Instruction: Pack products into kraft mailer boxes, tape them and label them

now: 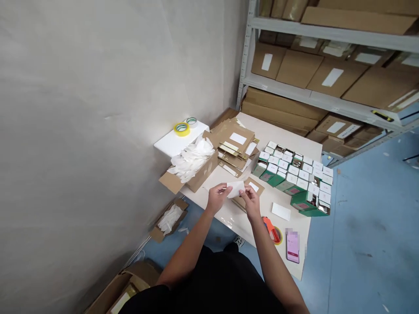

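A small white sheet [235, 189], which looks like a paper label, is stretched between my two hands. My left hand [217, 197] pinches its left end and my right hand [250, 200] pinches the right end, thumbs on top. Below the sheet lies a brown cardboard box [257, 186] with a white label, partly hidden by the sheet and my right hand. Right of my right hand is a white stack of slips [280, 211]. An orange tape dispenser [270, 227] with a yellow roll sits beside my right forearm.
An open carton of crumpled white paper strips [193, 159] stands at the table's left edge, near tape rolls [182, 128]. Flattened cardboard [235, 137] is piled behind. Green boxes [294, 183] with white cartons fill the right side; a phone [292, 247] lies near the front. Shelves [291, 89] stand behind.
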A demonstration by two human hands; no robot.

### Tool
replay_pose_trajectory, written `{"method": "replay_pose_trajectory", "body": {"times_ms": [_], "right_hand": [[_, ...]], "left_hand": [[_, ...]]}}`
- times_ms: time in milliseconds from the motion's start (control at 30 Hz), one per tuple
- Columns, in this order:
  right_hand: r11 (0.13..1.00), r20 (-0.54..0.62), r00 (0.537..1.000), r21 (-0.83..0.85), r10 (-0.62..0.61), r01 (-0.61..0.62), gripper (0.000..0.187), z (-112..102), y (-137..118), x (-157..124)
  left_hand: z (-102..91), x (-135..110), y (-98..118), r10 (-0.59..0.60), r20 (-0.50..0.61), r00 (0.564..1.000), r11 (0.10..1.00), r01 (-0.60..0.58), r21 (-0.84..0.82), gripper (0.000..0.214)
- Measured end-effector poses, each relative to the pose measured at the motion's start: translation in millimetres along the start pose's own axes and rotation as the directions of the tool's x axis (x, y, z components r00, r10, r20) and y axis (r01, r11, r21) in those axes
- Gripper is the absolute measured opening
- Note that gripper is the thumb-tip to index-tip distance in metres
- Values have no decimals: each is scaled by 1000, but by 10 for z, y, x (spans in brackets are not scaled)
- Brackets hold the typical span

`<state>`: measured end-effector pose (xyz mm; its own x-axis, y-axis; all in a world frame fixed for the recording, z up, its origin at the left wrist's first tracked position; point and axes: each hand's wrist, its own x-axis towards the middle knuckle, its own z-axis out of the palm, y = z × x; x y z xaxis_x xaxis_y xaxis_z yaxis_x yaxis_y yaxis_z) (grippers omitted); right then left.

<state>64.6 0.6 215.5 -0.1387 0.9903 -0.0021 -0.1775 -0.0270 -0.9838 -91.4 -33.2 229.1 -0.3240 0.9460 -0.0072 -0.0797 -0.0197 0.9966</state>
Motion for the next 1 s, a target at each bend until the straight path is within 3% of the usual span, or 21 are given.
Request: {"method": "replay_pose_trajectory", "body": {"times_ms": [67, 133, 200, 300, 333, 400, 533, 600, 767, 900, 1000], "right_hand": [[999, 41, 999, 16, 34, -34, 28, 234, 23, -42], [997, 77, 994, 18, 74, -76, 29, 485, 50, -72], [995, 96, 990, 10, 99, -100, 30, 759, 94, -93], [994, 136, 985, -18, 110, -109, 31, 1231, 224, -131], [993, 164, 980, -33, 116, -112, 31, 1410, 288, -152], [991, 243, 962, -73, 126, -111, 32, 1797, 446, -213], [977, 427, 885, -169, 189, -127, 31, 2642, 873, -397], [957, 512, 815, -235, 271, -170, 32, 3057, 1142, -490], [882, 619, 659, -447, 427, -151, 32, 3932, 1966, -653], [755, 540, 612, -638, 578, -150, 25, 4408, 2646, -792], [716, 524, 581, -681, 623, -154, 26, 4642, 3059, -919]], "left_hand": [[-470, 35, -5, 10, -121, 993, 1000, -13, -27, 34], [-1009, 66, -11, 12, -323, 946, 998, -32, -57, 36], [-1574, 64, -2, -8, -548, 837, 992, -62, -109, 39], [-2345, -50, 28, -11, -781, 624, 981, -146, -131, 43], [-2557, -119, 31, -9, -814, 581, 979, -162, -127, 44], [-2900, -290, 8, -10, -829, 559, 979, -165, -123, 44], [-3393, -688, -139, -41, -805, 592, 979, -138, -151, 46], [-3640, -901, -217, -61, -817, 573, 978, -129, -164, 48], [-4306, -1480, -307, -104, -911, 400, 983, -100, -156, 53], [-4639, -1911, -343, -111, -954, 278, 990, -57, -132, 50], [-4713, -2168, -409, -136, -961, 239, 989, -26, -147, 48]]}}
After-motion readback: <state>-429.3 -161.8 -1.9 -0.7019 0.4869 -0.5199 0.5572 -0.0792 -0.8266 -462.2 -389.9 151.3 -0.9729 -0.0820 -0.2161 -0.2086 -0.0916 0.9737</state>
